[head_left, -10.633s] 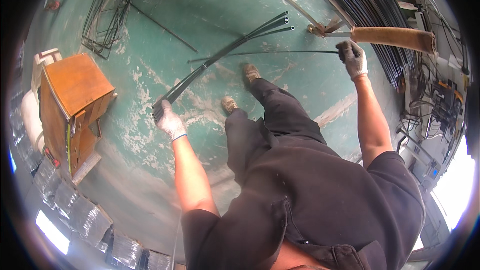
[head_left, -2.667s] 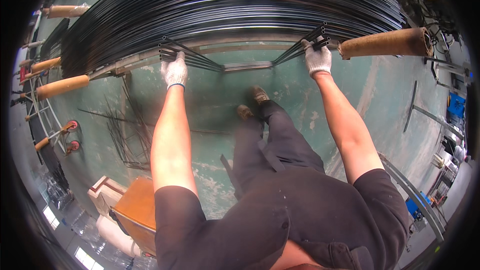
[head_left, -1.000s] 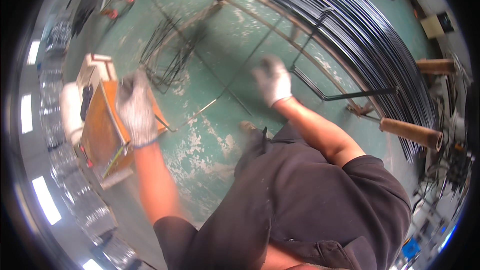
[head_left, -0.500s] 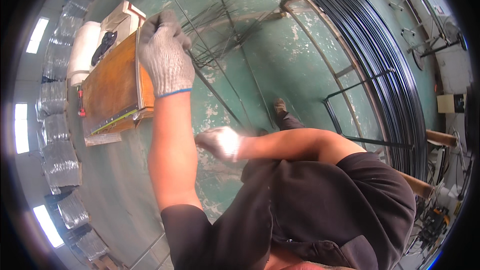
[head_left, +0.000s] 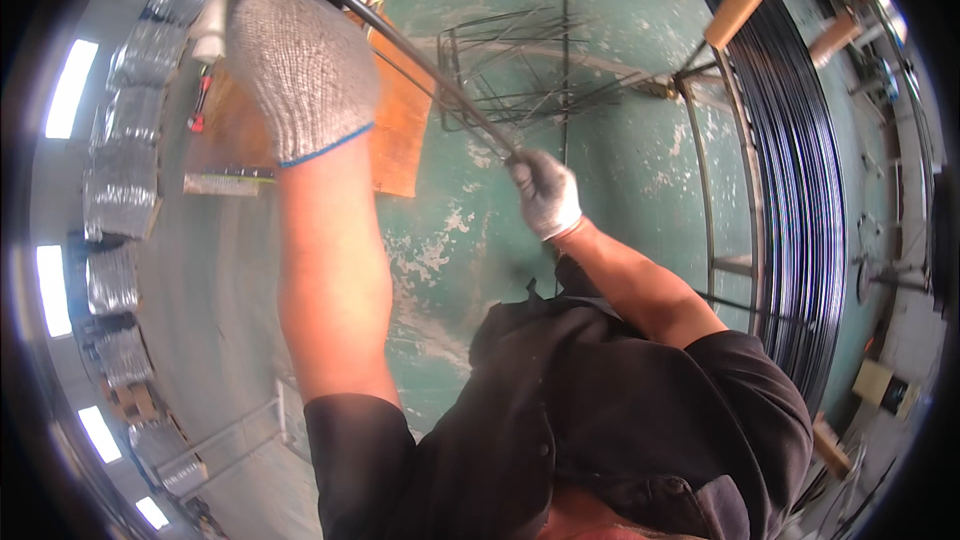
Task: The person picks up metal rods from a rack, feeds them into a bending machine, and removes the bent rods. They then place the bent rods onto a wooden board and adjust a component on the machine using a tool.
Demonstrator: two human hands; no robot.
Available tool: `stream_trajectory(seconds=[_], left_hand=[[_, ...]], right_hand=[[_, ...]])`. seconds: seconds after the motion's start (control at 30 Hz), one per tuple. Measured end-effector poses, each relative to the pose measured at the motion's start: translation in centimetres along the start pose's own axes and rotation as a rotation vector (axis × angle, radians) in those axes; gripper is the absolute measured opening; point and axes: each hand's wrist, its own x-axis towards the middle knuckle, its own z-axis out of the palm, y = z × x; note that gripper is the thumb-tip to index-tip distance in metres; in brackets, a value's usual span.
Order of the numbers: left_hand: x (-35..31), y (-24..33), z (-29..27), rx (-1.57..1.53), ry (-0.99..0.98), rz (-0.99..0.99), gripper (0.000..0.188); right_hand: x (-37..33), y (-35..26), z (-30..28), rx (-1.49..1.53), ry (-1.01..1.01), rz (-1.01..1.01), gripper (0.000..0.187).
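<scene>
A long dark metal rod (head_left: 425, 65) slants between my two gloved hands, high at the left and lower toward the middle. My left hand (head_left: 305, 50), in a grey knit glove with a blue cuff, is raised close to the view and closed around the upper end. My right hand (head_left: 545, 192), in a pale glove with grey fingers, grips the lower end in front of my body. A thinner dark line runs beside the rod; whether it belongs to the same piece I cannot tell. Beyond lies a pile of thin bent metal rods (head_left: 510, 70) on the green floor.
A brown wooden board (head_left: 400, 145) sits beneath my left forearm, near a red-handled tool (head_left: 202, 100). At the right, a long bundle of black rods (head_left: 800, 200) lies along a metal rack (head_left: 705, 170). Wrapped silvery packages (head_left: 125, 175) line the left wall.
My right hand has risen, moved right and now grips the rod. My left hand is higher and nearer the view. The whole scene has shifted as my head turned.
</scene>
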Motion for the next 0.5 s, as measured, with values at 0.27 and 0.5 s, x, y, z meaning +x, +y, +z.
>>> stream_trajectory(seconds=[0.27, 0.5], left_hand=[[0.4, -10.5, -14.2, -0.034, 0.47, -0.291, 0.025], [-18.3, -27.3, -26.8, 0.348, 0.647, -0.711, 0.066]], right_hand=[[15.8, -10.9, -8.3, -0.109, -0.209, -0.128, 0.038], [27.1, -18.9, -5.7, 0.302, -0.265, 0.0, 0.058]])
